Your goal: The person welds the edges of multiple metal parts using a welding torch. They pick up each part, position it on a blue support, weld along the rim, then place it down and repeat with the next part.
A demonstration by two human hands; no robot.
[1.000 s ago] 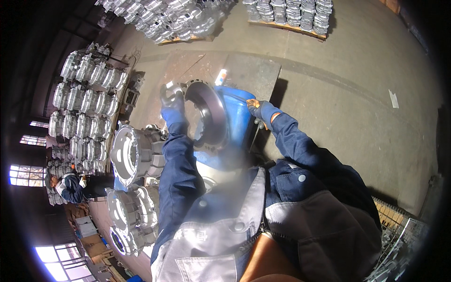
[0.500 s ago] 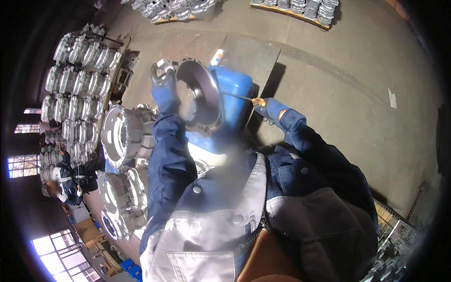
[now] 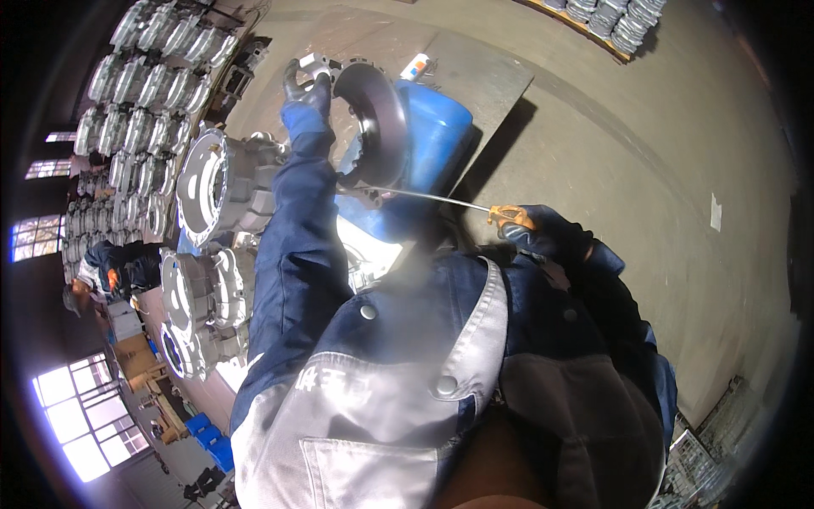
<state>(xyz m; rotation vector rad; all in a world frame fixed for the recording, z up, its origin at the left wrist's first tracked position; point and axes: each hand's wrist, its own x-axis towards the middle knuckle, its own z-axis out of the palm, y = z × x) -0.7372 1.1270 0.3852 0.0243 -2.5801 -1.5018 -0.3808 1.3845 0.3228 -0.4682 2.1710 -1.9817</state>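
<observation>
My left hand point(image 3: 307, 85), in a dark glove, is closed on a silver lug at the far edge of a round cast-metal housing point(image 3: 381, 114). The housing is tipped up, its wide dark bore turned toward me, and leans by a blue plastic bin point(image 3: 445, 127). In my gloved right hand point(image 3: 551, 233) is a long-shafted tool point(image 3: 458, 202), gripped by its orange handle. Its thin metal shaft points left, and the tip reaches the housing's near lower rim; whether it touches cannot be made out.
More cast housings point(image 3: 203, 187) stand left of my left arm. Stacked castings point(image 3: 153, 85) rise behind them. A white-and-orange bottle point(image 3: 415, 66) lies on the table point(image 3: 492, 72) beyond the bin. Another person point(image 3: 123, 267) is at far left. A loaded pallet point(image 3: 606, 30) sits at the far right.
My right hand has pulled back toward me and right, showing more of the tool's shaft, which now crosses the housing's near rim. My left hand keeps its grip; the whole view has shifted.
</observation>
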